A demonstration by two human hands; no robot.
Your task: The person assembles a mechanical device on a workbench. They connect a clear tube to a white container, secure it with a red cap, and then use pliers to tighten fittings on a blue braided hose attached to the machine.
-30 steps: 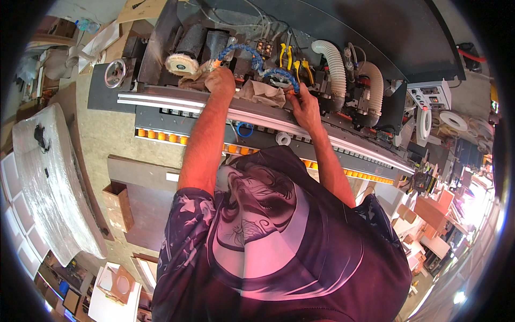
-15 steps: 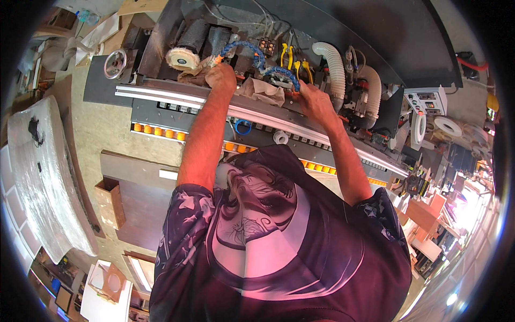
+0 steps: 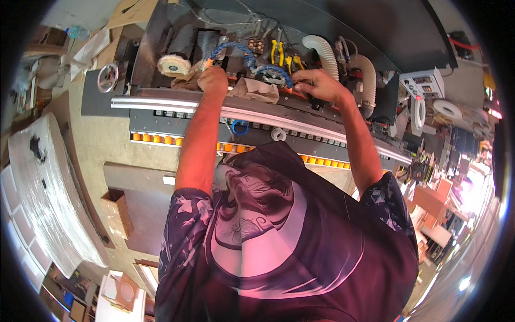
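Note:
A blue segmented hose [image 3: 236, 46] with orange ends loops over the inside of a long machine [image 3: 343, 124]. My left hand [image 3: 213, 80] is closed at its left orange end, beside crumpled brown paper [image 3: 185, 80]; what the fingers grip is hidden. My right hand [image 3: 322, 86] hovers at the other orange end [image 3: 290, 89], fingers bent and apart, with no object visible in them. Between my hands lies another piece of brown paper [image 3: 257, 90]. Yellow-handled pliers [image 3: 277, 52] stand behind the hose, with more yellow handles [image 3: 292, 63] beside them.
A white fluffy buffing wheel [image 3: 174, 65] is left of my left hand. Ribbed pale hoses [image 3: 323, 52] rise right of my right hand. A metal rail [image 3: 252, 114] runs under my forearms, with a blue ring [image 3: 240, 127] and white roll [image 3: 278, 134] below it.
My right hand has lifted slightly off the hose's right end, and its fingers have spread. My left hand stays at the left end. The whole view has shifted a little.

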